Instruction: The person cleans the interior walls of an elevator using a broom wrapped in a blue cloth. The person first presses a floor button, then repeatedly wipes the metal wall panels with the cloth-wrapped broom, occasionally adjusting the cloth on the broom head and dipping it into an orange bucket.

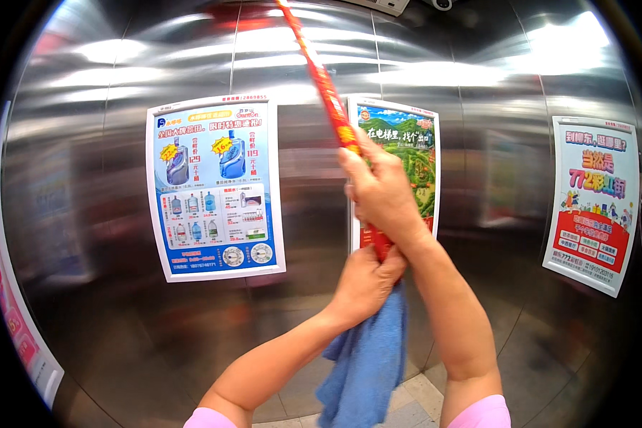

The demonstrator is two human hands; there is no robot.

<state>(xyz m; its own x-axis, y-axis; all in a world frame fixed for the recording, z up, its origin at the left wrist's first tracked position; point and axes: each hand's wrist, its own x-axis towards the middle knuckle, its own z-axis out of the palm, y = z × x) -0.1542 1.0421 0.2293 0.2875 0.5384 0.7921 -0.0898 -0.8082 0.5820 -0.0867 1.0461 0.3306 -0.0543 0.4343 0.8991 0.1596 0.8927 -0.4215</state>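
A long red pole (321, 80) with a yellow pattern slants up and to the left, past the picture's top edge, so its upper end is hidden. Around its lower part my right hand (380, 184) is closed. Just below, my left hand (365, 286) grips the pole near its lower end. A blue cloth (366, 358) hangs beneath my left hand, which seems to hold it too; how it is held is hidden.
Brushed metal elevator walls (315, 214) surround me. Framed posters hang on them: a blue one (219, 187), a green one (425, 160) behind my right hand, a red and white one (588, 214) at right, another (37, 353) at left. Floor tiles (420, 393) show below.
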